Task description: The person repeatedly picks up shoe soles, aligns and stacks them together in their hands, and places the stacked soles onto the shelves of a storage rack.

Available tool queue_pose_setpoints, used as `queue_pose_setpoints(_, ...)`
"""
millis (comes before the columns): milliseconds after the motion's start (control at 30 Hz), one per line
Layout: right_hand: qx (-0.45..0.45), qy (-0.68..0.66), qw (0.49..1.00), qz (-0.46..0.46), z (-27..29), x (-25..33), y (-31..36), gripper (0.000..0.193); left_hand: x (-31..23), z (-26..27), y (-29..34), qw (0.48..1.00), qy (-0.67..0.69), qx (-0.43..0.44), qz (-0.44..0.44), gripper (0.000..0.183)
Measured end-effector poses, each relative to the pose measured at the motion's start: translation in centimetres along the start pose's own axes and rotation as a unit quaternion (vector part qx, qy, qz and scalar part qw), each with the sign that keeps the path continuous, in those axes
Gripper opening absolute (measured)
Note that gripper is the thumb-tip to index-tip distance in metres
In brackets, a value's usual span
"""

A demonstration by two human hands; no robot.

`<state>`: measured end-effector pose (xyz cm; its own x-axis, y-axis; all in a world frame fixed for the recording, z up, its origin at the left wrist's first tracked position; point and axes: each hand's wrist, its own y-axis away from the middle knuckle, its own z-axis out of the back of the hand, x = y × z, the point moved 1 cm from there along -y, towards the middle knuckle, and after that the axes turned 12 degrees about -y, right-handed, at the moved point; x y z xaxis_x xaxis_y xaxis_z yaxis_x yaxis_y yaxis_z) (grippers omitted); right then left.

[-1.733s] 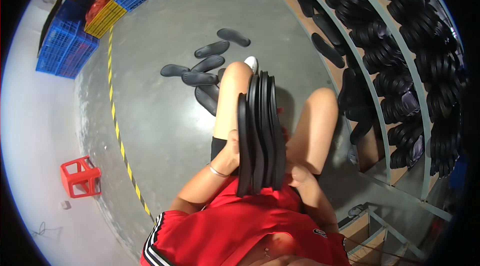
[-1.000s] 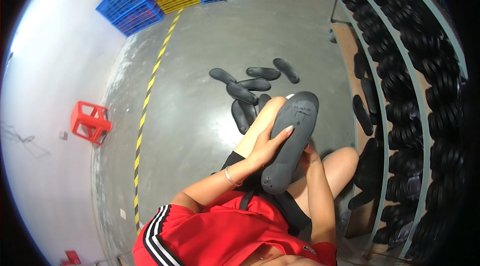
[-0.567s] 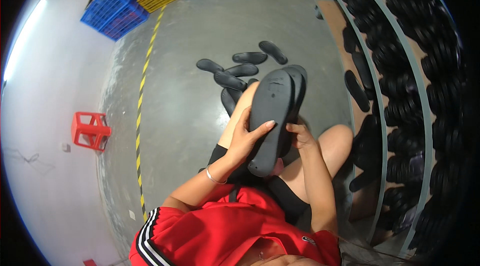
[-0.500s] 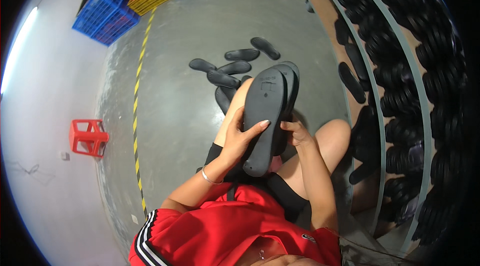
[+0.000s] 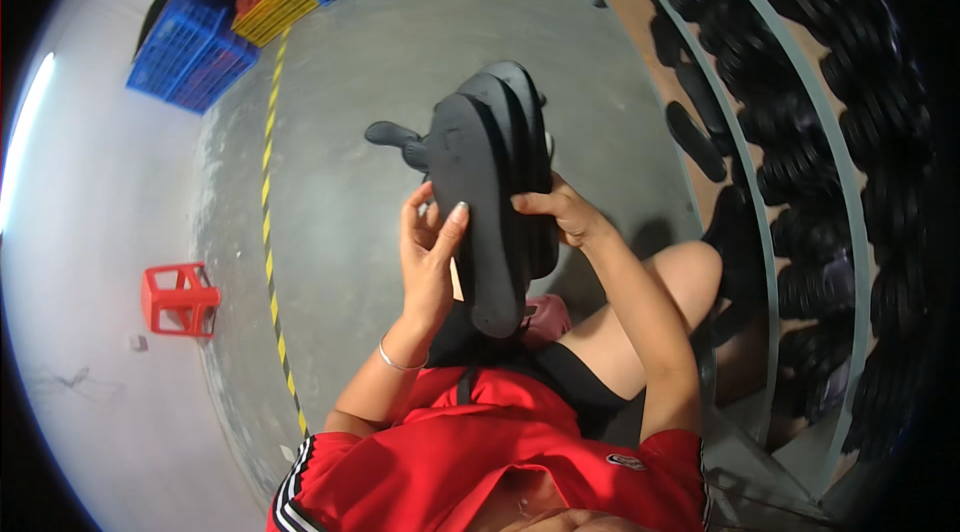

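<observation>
Both my hands hold a fanned stack of black shoe soles (image 5: 470, 192), toe ends up, in front of my knees. On the left edge of the front sole, my left hand (image 5: 428, 252) has its thumb pressed on the face; some of its fingers show beside the edge. My right hand (image 5: 565, 212) grips the rear soles from the right, thumb across their side and the other fingers mostly hidden behind. The soles overlap like steps, the front one lowest. Past the stack, loose black soles (image 5: 393, 134) lie on the floor, mostly covered from view.
To the right, a shelf rack (image 5: 795, 42) holds many black soles. Blue crates (image 5: 195, 37) and a yellow crate (image 5: 275, 14) stand at the far left. A red stool (image 5: 180, 299) sits by the wall, beyond yellow-black floor tape (image 5: 268, 202). Something pink (image 5: 545, 320) shows below the soles.
The stack has moved up and to the left in view, and now covers most of the floor soles. Both hands have moved with it, still holding on. The view has shifted slightly.
</observation>
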<state>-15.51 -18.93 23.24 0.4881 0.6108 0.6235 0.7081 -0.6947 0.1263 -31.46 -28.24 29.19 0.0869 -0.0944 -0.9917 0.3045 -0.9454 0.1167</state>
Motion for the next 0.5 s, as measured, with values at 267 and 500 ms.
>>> queue_pose_setpoints(267,-0.062,-0.126,0.984,-0.112,5.9,-8.5,1.0,0.077,4.6,1.5,3.7,0.987,-0.153,0.048,0.004,0.086)
queue_pose_setpoints(500,-0.027,-0.145,0.983,-0.109,6.1,-10.0,2.2,0.074,4.2,3.9,4.2,0.996,-0.074,0.013,0.045,0.049)
